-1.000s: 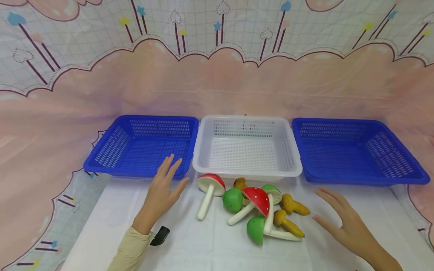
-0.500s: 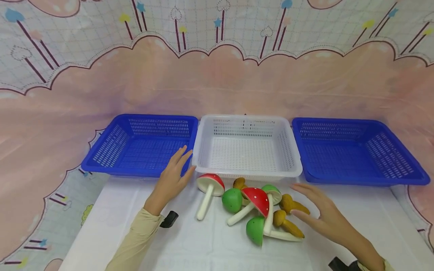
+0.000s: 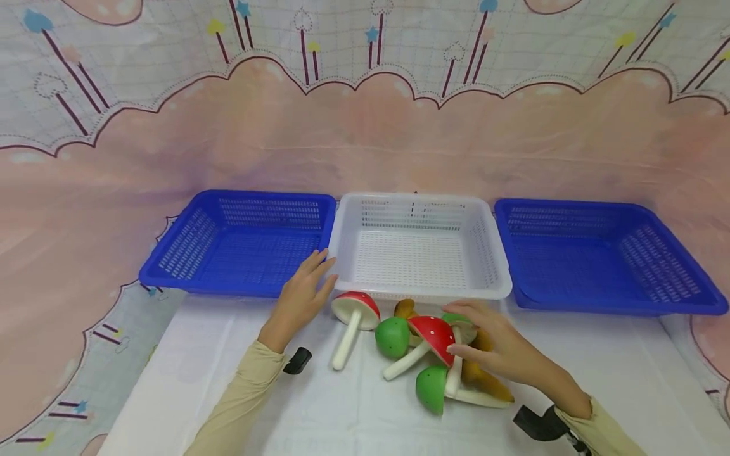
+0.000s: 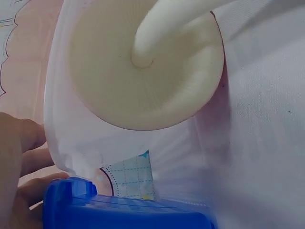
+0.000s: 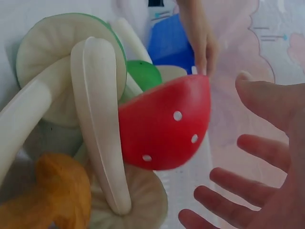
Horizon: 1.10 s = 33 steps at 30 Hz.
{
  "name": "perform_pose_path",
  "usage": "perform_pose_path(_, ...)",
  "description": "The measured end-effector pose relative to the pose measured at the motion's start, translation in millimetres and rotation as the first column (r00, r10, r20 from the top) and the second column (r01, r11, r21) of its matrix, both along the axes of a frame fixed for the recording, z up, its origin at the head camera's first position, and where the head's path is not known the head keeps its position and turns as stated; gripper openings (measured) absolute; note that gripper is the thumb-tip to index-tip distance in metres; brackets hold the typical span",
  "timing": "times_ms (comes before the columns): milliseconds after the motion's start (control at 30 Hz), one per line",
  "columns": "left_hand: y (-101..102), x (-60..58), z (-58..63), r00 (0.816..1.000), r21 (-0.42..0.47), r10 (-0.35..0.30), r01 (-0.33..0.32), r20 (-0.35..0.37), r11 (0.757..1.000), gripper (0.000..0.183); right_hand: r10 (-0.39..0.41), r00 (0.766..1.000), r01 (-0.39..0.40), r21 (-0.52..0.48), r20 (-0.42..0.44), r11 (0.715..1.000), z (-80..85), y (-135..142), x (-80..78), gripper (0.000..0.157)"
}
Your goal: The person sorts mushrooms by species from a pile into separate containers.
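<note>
My right hand hovers over the pile of toy mushrooms, fingers spread and holding nothing. Closest to it are a red mushroom with white dots and a white-stemmed green one, partly covered by the hand. The right wrist view shows a gap between that red cap and the fingers. My left hand, fingers extended, is near the adjoining rims of the left blue basket and the white basket. Just right of it lies another red-capped mushroom, whose pale underside fills the left wrist view.
Two more green mushrooms and several yellow-brown ones make up the pile. A second blue basket stands at the right, beside the white one. A patterned cloth hangs behind the baskets.
My right hand has moved left from beside the pile to above it. My left hand has shifted right, toward the white basket. The mushrooms have stayed in place.
</note>
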State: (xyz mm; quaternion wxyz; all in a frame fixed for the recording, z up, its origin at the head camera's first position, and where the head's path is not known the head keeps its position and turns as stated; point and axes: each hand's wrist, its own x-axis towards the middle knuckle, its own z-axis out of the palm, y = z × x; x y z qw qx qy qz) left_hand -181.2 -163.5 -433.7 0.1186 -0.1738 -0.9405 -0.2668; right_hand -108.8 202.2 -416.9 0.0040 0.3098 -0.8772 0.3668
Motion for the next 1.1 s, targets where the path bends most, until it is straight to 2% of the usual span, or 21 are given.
perform_pose_path(167, 1, -0.9, -2.8, 0.998, -0.016, -0.013, 0.012, -0.063, 1.000, 0.040, 0.093, 0.988, -0.085, -0.069, 0.124, 0.994, -9.7, -13, -8.5, 0.051)
perform_pose_path(267, 3, -1.2, -4.0, 0.995, -0.023, -0.026, 0.024, -0.094, 0.999, 0.039, 0.120, 0.972, -0.104, -0.089, 0.203, 0.991, -15.6, -16, -11.1, 0.051)
perform_pose_path(400, 3, -1.6, -4.0, 0.994, -0.026, -0.026, 0.023, -0.111, 0.999, 0.038, 0.138, 0.956, -0.113, -0.107, 0.260, 0.988, -18.1, -20, -15.6, 0.051)
perform_pose_path(533, 1, -1.5, -3.9, 0.992, -0.026, -0.015, 0.012, -0.125, 1.000, 0.038, 0.140, 0.951, -0.105, -0.137, 0.276, 0.985, -16.4, -24, -21.1, 0.050)
perform_pose_path(667, 0, -1.0, -3.1, 0.990, -0.016, -0.010, 0.008, -0.141, 1.000, 0.037, 0.112, 0.956, -0.076, -0.140, 0.271, 0.987, -15.4, -26, -24.0, 0.051)
perform_pose_path(1100, 0, -1.5, -4.7, 0.987, -0.010, -0.009, 0.008, -0.163, 1.000, 0.037, 0.077, 0.964, -0.024, -0.205, 0.253, 0.979, -5.9, -25, -23.0, 0.049)
